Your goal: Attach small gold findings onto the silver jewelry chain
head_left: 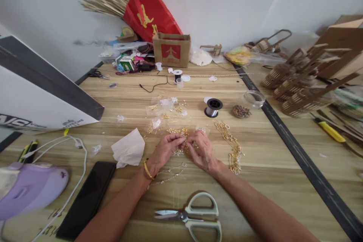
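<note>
My left hand and my right hand meet over a pile of small gold beads in the middle of the table. Thumb and fingers of each hand are pinched together, tip to tip. Whatever lies between them is too small to make out. Under my left wrist runs a silver chain with a round clasp. Several gold chains lie to the right of my right hand. Closer to me rest scissors with pale handles, blades pointing left. Small bags of findings are spread beyond my hands.
A wire spool stands near a heap of dark beads and a clear round dish. At left are a paper tissue, a black case, a white cable and a purple device. Small woven baskets stand at right.
</note>
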The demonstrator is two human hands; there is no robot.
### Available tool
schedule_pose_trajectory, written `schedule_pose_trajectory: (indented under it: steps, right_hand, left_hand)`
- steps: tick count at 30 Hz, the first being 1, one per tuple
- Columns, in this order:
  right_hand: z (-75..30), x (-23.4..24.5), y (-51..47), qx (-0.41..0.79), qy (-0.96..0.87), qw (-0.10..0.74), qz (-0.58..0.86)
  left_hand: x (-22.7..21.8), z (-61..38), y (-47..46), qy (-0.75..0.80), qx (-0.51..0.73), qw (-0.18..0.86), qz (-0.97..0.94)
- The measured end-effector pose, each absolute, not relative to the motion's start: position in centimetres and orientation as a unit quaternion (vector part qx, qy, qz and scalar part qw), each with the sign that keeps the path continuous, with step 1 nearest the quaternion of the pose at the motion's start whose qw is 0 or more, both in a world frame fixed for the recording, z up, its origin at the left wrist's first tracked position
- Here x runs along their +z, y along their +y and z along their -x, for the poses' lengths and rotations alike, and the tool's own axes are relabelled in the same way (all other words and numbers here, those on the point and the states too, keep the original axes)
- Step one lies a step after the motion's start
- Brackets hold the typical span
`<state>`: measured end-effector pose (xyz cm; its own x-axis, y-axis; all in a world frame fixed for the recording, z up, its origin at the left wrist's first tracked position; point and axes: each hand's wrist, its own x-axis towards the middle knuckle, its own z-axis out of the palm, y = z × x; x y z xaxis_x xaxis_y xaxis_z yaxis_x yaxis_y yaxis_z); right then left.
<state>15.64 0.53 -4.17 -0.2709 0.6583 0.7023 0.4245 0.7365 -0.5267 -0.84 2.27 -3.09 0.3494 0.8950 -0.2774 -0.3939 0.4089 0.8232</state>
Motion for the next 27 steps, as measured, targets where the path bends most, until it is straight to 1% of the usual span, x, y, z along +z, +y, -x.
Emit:
schedule_pose_trajectory:
  steps: [14, 27]
  right_hand:
    - [-15.64, -3.82, 0.43, 0.109, -0.796, 0.495, 0.331]
    - [-15.69, -3.79, 0.41, 0.109, -0.801, 0.482, 0.338]
  left_hand:
    - [-2.41, 0.59, 2.18, 0.381, 0.432, 0.748, -0.331]
    - [-2.77, 0.73, 2.16, 0.376, 0.434, 0.745, -0.339]
